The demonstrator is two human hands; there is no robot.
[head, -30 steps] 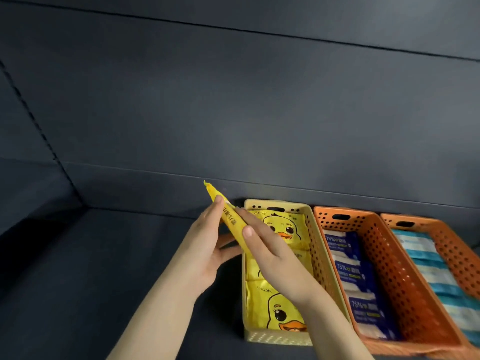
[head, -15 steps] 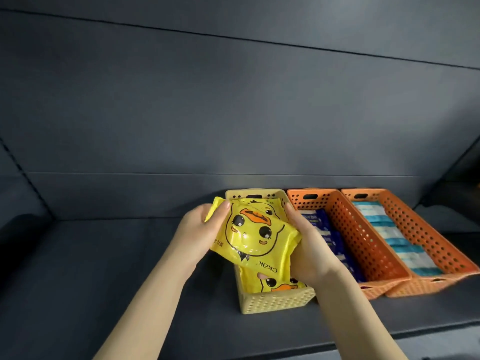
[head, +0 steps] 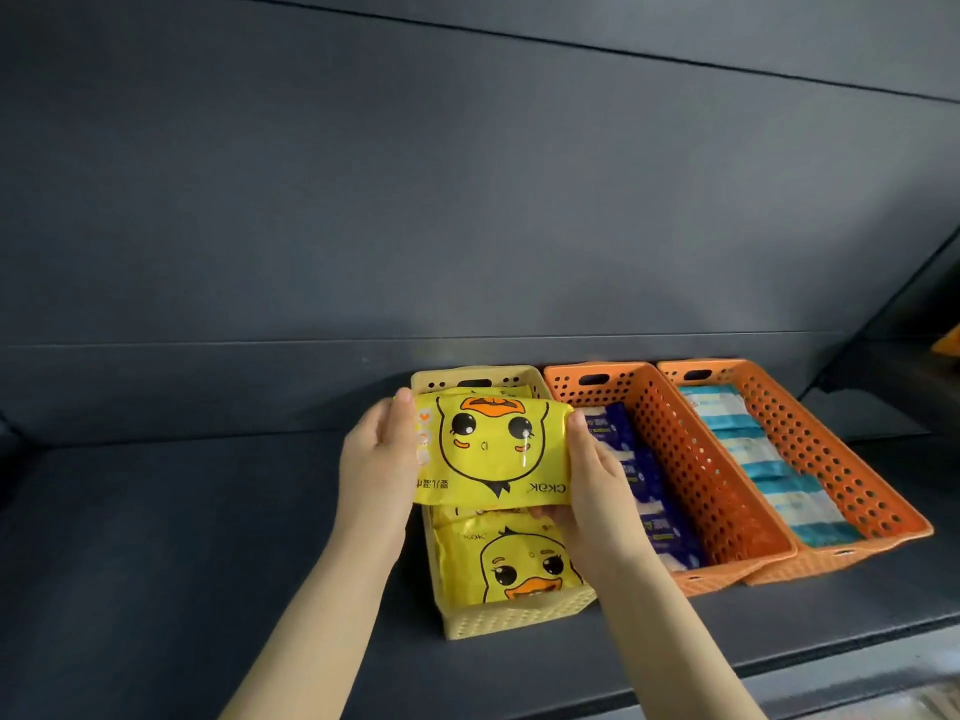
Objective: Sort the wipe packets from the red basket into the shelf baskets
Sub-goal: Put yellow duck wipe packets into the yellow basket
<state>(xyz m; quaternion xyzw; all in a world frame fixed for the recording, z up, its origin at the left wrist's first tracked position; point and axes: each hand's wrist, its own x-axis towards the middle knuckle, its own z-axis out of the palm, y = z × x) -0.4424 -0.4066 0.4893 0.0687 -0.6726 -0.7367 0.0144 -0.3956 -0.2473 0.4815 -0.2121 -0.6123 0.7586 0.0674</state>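
A yellow duck wipe packet (head: 491, 452) is held flat over the cream shelf basket (head: 514, 618), printed face up and upside down to me. My left hand (head: 376, 459) grips its left edge and my right hand (head: 597, 491) grips its right edge and underside. Below it in the cream basket lies another duck packet (head: 511, 561), and more show behind. The middle orange basket (head: 727, 511) holds dark blue packets (head: 654, 511). The right orange basket (head: 852, 480) holds light blue and white packets (head: 769, 470). The red basket is out of view.
The three baskets stand side by side on a dark grey shelf (head: 156, 537), against its back wall. The shelf's front edge (head: 779, 662) runs just below the baskets. Open shelf surface lies left of the cream basket. A small orange object (head: 948, 340) shows at the far right edge.
The packet turned from edge-on to flat, face up, and has lowered over the cream basket. Both hands shifted to its side edges. My view has pulled back and swung, bringing all three baskets into sight.
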